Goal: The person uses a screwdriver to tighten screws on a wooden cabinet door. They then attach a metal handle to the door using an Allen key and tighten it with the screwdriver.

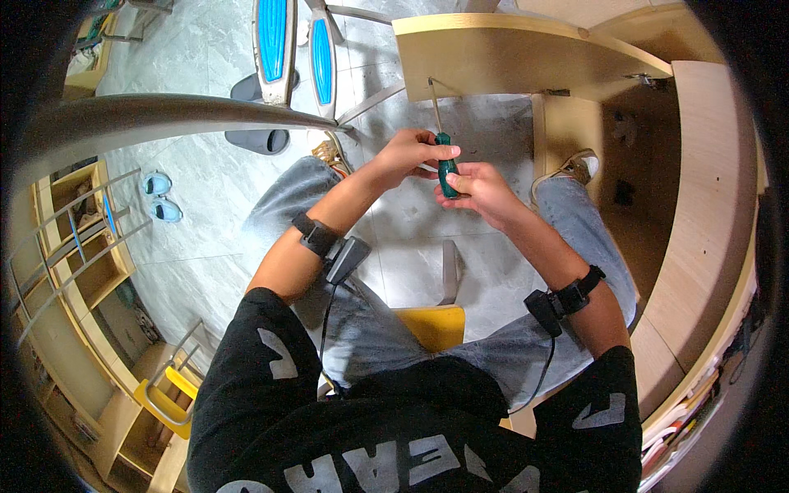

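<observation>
Head view looks down on a screwdriver (pixel 445 156) with a dark green handle and a thin grey metal shaft (tip up against the underside of the pale wooden panel (pixel 493 57) at the far side), held above the grey tiled floor (pixel 205 197) between the seated person's knees. Both hands are closed on it: the left hand (pixel 407 152) wraps the upper handle from the left, and the right hand (pixel 481 193) pinches the lower handle. Black straps ring both wrists, and blue slippers (pixel 160 197) lie far left.
</observation>
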Available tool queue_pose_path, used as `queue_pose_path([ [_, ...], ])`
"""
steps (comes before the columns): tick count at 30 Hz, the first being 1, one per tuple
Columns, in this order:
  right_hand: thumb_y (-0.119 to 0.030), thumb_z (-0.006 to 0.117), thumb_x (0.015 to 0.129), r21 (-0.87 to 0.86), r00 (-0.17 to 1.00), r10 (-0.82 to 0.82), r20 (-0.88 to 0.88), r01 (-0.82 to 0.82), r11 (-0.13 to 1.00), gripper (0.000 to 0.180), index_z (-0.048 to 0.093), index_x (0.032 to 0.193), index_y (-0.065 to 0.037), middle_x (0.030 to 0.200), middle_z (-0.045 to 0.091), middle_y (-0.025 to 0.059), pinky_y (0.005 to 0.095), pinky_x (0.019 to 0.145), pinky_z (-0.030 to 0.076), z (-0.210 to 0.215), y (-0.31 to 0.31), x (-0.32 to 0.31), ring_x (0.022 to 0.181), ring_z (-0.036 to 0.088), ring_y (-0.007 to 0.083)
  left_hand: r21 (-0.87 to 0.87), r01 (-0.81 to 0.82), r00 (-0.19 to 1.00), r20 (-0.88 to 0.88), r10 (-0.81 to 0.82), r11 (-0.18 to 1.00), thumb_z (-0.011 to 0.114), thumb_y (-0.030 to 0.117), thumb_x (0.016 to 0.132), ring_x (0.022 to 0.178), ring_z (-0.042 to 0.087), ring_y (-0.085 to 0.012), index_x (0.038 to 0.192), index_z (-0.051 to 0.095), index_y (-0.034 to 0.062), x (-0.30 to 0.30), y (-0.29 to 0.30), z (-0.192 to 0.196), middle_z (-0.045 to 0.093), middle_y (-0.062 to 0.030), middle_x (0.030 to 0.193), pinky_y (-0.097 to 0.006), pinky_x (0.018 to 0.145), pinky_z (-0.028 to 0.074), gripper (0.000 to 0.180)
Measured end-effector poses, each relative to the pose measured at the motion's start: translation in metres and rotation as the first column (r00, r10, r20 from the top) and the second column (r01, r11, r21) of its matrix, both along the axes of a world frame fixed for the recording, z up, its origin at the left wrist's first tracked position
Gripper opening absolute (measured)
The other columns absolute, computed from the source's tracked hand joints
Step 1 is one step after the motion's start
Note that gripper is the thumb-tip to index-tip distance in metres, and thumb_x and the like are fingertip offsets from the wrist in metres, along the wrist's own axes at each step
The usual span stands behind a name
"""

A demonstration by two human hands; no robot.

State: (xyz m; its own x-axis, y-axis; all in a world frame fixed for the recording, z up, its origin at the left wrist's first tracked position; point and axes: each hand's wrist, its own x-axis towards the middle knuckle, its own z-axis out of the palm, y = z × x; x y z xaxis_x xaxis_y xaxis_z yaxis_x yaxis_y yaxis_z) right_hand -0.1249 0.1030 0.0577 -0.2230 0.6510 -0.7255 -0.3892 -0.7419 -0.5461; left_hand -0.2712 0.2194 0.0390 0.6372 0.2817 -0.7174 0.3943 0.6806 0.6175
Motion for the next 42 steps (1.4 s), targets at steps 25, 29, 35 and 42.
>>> queue_pose_path([
  [25, -0.018, 0.052, 0.089, -0.091, 0.996, -0.068, -0.062, 0.062, 0.994, 0.027, 0.051, 0.108, 0.001, 0.101, 0.059, 0.0126, 0.0353, 0.083, 0.047, -0.028, -0.002, 0.003, 0.094, 0.058, 0.0212, 0.167, -0.255, 0.964, -0.036, 0.264, 0.952, 0.075, 0.021, 0.074, 0.067, 0.059, -0.0180, 0.085, 0.060, -0.0091, 0.012, -0.007, -0.022, 0.061, -0.0108, 0.075, -0.030, 0.063, 0.049, 0.035],
  [29, -0.013, 0.046, 0.092, -0.115, 0.982, -0.064, -0.179, 0.043, 0.992, 0.029, 0.049, 0.116, 0.004, 0.108, 0.058, 0.0160, 0.0386, 0.090, 0.046, -0.033, -0.002, 0.005, 0.101, 0.057, 0.0259, 0.220, -0.234, 0.966, -0.056, 0.252, 0.947, 0.075, 0.018, 0.074, 0.063, 0.058, -0.0160, 0.083, 0.062, -0.0077, 0.012, -0.007, -0.029, 0.061, -0.0084, 0.073, -0.029, 0.061, 0.049, 0.031],
  [35, -0.008, 0.047, 0.092, -0.008, 0.991, -0.101, -0.091, 0.101, 0.995, 0.019, 0.053, 0.101, 0.008, 0.101, 0.057, 0.0158, 0.0380, 0.087, 0.050, -0.037, -0.005, -0.003, 0.095, 0.058, 0.0246, 0.212, -0.252, 0.961, -0.059, 0.270, 0.944, 0.074, 0.016, 0.076, 0.061, 0.058, -0.0149, 0.084, 0.062, -0.0081, 0.012, -0.008, -0.033, 0.062, -0.0086, 0.072, -0.028, 0.058, 0.049, 0.028],
  [42, -0.013, 0.053, 0.090, 0.038, 0.990, -0.060, 0.128, 0.056, 0.998, 0.021, 0.054, 0.102, 0.004, 0.094, 0.063, 0.0130, 0.0304, 0.077, 0.049, -0.038, -0.009, -0.008, 0.085, 0.062, 0.0194, 0.104, -0.285, 0.957, -0.022, 0.289, 0.953, 0.070, 0.014, 0.079, 0.076, 0.062, -0.0193, 0.093, 0.060, -0.0112, 0.010, -0.008, -0.033, 0.063, -0.0132, 0.085, -0.031, 0.068, 0.052, 0.030],
])
